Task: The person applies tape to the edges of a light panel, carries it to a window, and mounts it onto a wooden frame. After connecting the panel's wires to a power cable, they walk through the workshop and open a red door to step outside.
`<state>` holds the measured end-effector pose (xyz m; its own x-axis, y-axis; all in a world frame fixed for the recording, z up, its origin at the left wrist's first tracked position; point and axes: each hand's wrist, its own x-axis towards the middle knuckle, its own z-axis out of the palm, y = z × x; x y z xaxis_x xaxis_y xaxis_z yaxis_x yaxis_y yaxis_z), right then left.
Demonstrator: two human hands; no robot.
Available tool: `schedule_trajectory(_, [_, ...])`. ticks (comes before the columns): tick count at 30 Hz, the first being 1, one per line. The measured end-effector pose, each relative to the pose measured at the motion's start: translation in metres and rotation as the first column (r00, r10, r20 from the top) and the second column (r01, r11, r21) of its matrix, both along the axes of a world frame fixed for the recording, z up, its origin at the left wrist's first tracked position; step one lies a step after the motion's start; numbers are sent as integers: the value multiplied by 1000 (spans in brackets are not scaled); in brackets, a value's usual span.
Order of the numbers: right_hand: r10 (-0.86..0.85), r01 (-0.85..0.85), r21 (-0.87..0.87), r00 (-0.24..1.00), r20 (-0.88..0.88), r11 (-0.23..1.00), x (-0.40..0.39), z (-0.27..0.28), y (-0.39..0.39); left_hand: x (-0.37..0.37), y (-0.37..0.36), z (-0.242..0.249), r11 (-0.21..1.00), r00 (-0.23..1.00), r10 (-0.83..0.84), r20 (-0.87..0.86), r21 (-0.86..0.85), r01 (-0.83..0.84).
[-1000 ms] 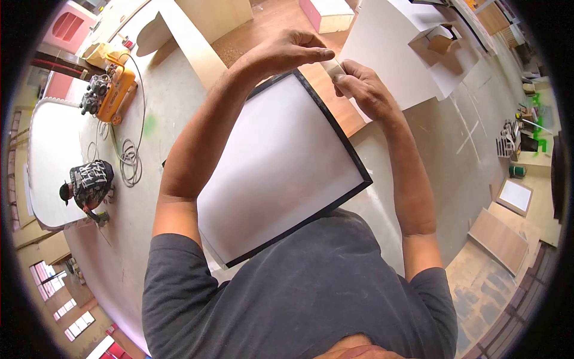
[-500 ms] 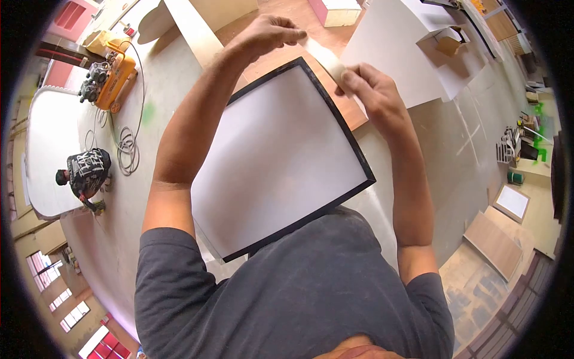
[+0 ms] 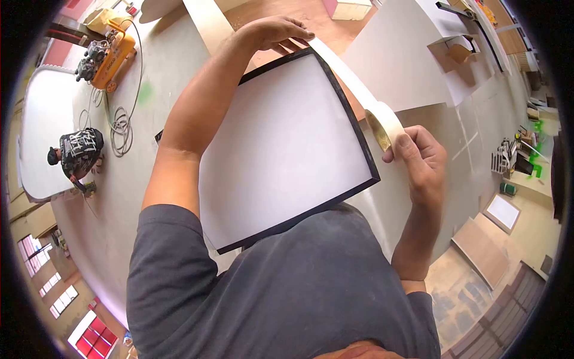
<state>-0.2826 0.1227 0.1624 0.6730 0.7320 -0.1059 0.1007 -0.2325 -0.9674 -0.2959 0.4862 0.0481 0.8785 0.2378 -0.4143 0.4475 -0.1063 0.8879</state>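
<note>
A strip of pale masking tape (image 3: 344, 69) stretches along the far right edge of a white panel (image 3: 287, 137) that has a black border (image 3: 354, 113). At the panel's far corner, my left hand (image 3: 280, 35) pinches the free end of the strip. The roll of masking tape (image 3: 391, 121) is gripped in my right hand (image 3: 422, 158), thumb on its outer side, just right of the panel. The panel lies in front of my torso, its left part hidden behind my left forearm.
A brown board (image 3: 254, 18) lies beyond the panel. Large white sheets (image 3: 397, 57) and an open cardboard box (image 3: 457, 51) are at right. An orange air compressor (image 3: 110, 63) with a coiled hose (image 3: 121, 134) stands at left, near a crouching person (image 3: 81, 155).
My right hand has moved toward me and to the right, drawing out a longer tape strip. My left hand stays near the far corner, holding the tape end.
</note>
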Motion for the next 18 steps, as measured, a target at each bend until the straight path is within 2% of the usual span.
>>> schedule_trajectory(5, [-15, 15, -8, 1000, -12, 1000, -6, -1, 0, 0, -1, 2, 999, 1000, -11, -27, -48, 10])
schedule_trajectory(7, [-22, 22, -13, 1000, -20, 1000, -8, -1, 2, -1, 0, 4, 993, 1000, 13, 12, -121, -11])
schedule_trajectory(11, [26, -27, 31, 999, 21, 999, -3, -2, 10, 5, 4, -7, 998, 999, 46, 2, -49, -46])
schedule_trajectory(18, [27, -28, 34, 999, 40, 999, -7, 7, 18, 0, 9, -18, 998, 999, -17, -29, -62, 15])
